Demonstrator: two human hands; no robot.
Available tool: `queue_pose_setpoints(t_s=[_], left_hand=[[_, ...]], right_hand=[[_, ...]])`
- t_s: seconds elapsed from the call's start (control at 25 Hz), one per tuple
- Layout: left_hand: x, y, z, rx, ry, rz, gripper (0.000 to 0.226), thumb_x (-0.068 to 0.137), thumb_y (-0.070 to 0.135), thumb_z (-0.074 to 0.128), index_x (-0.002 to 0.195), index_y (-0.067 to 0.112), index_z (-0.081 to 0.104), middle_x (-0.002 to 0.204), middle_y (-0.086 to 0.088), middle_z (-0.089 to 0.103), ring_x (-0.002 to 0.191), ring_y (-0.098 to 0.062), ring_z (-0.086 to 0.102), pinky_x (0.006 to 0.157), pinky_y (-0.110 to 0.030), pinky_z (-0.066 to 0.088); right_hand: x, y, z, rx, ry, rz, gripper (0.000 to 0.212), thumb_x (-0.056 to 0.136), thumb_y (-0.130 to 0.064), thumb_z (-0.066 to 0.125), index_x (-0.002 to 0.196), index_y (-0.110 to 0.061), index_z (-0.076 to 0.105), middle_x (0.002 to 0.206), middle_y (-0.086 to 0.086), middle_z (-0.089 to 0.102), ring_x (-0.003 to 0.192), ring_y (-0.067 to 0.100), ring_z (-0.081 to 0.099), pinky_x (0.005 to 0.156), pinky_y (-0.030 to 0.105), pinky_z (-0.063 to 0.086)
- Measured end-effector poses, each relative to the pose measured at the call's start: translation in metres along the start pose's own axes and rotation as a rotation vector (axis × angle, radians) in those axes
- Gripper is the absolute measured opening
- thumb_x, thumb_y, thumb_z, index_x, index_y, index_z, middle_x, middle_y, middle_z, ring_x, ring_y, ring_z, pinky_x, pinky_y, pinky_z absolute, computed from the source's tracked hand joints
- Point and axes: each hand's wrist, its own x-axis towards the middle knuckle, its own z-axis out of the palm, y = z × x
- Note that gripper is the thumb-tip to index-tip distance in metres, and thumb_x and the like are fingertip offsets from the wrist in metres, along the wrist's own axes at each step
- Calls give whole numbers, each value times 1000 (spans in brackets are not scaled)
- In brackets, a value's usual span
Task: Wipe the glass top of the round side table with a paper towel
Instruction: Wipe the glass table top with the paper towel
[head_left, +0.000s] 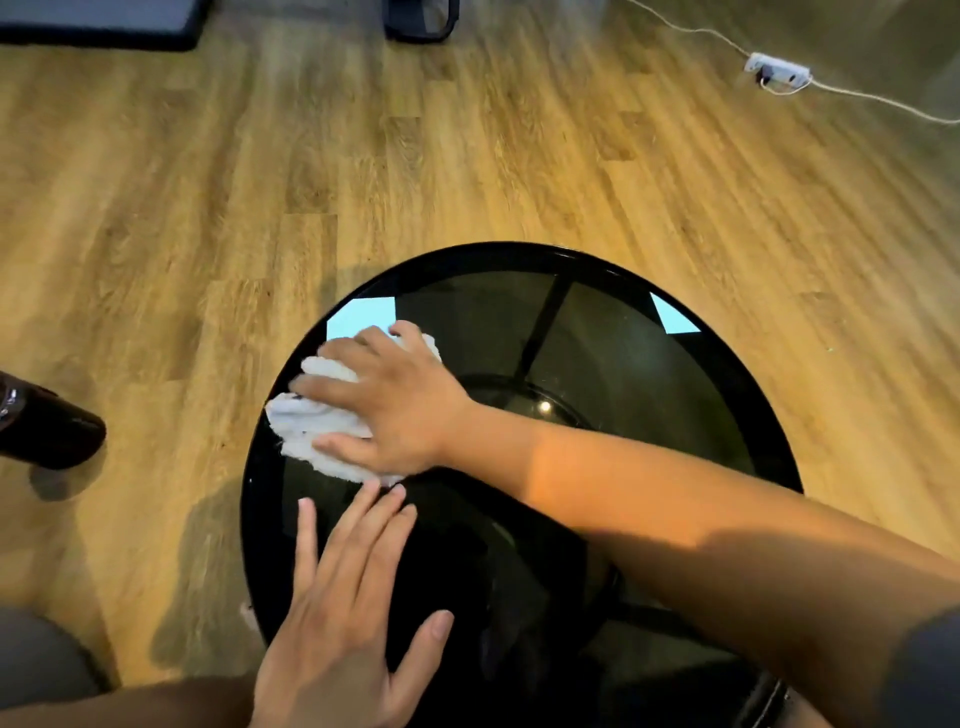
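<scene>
A round side table (675, 291) with a black rim and dark glass top fills the lower middle of the head view. A crumpled white paper towel (306, 421) lies on the glass at the left side. My right hand (395, 400) reaches across from the right and presses flat on the towel with spread, straight fingers. My left hand (348, 613) lies flat on the glass nearer to me, fingers straight, its fingertips just short of the towel. It holds nothing.
Wood-look floor surrounds the table. A dark shoe (47, 426) stands on the floor at the left. A white power strip (776, 67) with cable lies at the far right. Dark furniture bases (421, 18) sit along the top edge.
</scene>
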Motion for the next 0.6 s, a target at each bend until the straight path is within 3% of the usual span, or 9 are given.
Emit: queue_pose_setpoints(t_s=[0.12, 0.24, 0.4, 0.52, 0.6], left_hand=[[0, -1, 2, -2, 3, -16, 68, 97, 58, 36, 138, 5, 49, 149, -6, 47, 148, -23, 31, 119, -62, 13], [0, -3, 2, -10, -9, -11, 70, 96, 59, 36, 138, 4, 49, 149, -6, 47, 148, -23, 30, 120, -62, 11], [1, -4, 1, 0, -43, -53, 66, 95, 54, 40, 141, 7, 46, 151, -4, 44, 150, -21, 26, 120, -63, 9], [0, -2, 0, 24, -70, -76, 65, 93, 53, 42, 142, 10, 46, 151, -3, 43, 150, -18, 23, 120, -62, 7], [1, -1, -2, 34, -64, -104, 65, 92, 52, 41, 141, 10, 46, 151, -4, 44, 150, -19, 25, 121, -61, 5]], right_hand=[[-6, 55, -3, -137, -5, 98, 42, 92, -52, 49, 128, -36, 60, 126, 9, 57, 100, 30, 53, 76, 41, 36], [27, 111, -16, -191, -134, 475, 45, 98, -51, 38, 141, -42, 42, 142, 8, 42, 124, 32, 44, 93, 45, 36], [-79, 200, -51, -232, -106, 868, 45, 98, -51, 37, 141, -38, 43, 137, 14, 43, 123, 39, 43, 98, 51, 35], [-204, 191, -80, -246, -94, 1122, 56, 92, -59, 30, 139, -33, 45, 132, 18, 45, 119, 44, 46, 99, 56, 40], [-262, 132, -89, -204, -58, 1250, 56, 91, -59, 33, 139, -32, 45, 128, 19, 46, 116, 46, 48, 97, 56, 42]])
